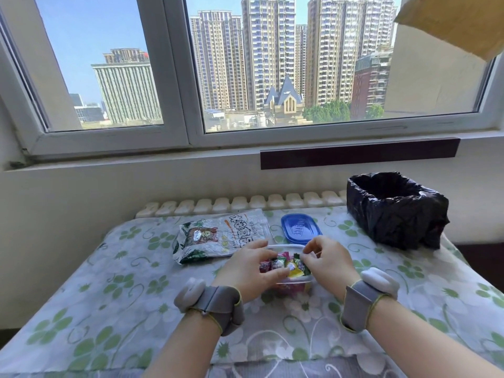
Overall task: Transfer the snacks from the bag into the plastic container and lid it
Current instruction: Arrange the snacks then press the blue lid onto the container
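Observation:
A clear plastic container (286, 246) stands on the table in front of me, filled with wrapped snacks (283, 264) in pink, green and yellow. My left hand (248, 268) lies over its left side, fingers curved onto the snacks. My right hand (327, 261) is over its right side, fingertips pinching at a wrapper. The flattened snack bag (218, 237) lies just left and behind. The blue lid (300, 227) lies flat behind the container.
A box lined with a black bin bag (395, 208) stands at the back right. A white radiator (240, 204) runs along the table's far edge under the window. The floral tablecloth (109, 296) covers the table.

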### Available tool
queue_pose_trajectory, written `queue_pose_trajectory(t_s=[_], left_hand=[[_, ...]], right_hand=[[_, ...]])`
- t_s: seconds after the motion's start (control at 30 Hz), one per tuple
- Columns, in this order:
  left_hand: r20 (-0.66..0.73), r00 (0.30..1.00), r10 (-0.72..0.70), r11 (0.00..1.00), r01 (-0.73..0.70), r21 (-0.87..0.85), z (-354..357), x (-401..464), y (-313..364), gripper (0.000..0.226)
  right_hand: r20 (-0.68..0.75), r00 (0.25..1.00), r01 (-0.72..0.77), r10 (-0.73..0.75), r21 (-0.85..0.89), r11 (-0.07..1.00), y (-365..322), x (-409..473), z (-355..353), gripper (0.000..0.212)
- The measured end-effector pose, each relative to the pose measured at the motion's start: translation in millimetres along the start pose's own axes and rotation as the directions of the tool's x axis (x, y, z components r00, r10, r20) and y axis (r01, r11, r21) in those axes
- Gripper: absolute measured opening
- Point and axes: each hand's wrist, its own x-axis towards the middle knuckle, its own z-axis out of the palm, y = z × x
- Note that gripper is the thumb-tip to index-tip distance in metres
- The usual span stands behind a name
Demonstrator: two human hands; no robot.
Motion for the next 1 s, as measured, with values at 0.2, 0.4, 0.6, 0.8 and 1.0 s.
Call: queue_pose_trajectory(t_s=[0.2,0.4,0.6,0.8,1.0], left_hand=[[0.030,1.000,-0.010,0.999,0.009,0.034,-2.0,-8.5,-2.2,0.081],[-0.016,1.000,0.005,1.000,-0.005,0.010,0.3,-10.7,-6.4,0.079],[-0.094,0.995,-0.035,0.999,0.036,0.003,2.3,-10.5,-9.1,0.069],[-0.001,0.983,0.185,0.927,-0.174,0.331,11.0,-12.5,-5.3,0.075],[0.032,0.986,0.162,0.906,-0.162,0.391,13.5,-10.8,-3.8,0.070]], right_hand=[[0.001,1.000,0.014,-0.014,0.060,0.998,-3.5,-4.4,-0.8,0.008],[0.042,0.999,0.031,-0.032,0.026,0.999,-2.2,-9.7,-0.3,0.017],[-0.002,0.995,0.097,-0.097,0.033,0.995,-5.1,-8.6,-2.7,0.020],[0.054,0.994,0.094,-0.091,-0.037,0.995,-5.0,-9.2,0.8,0.025],[0.063,0.992,0.111,-0.110,-0.019,0.994,-3.3,-10.7,6.8,0.030]])
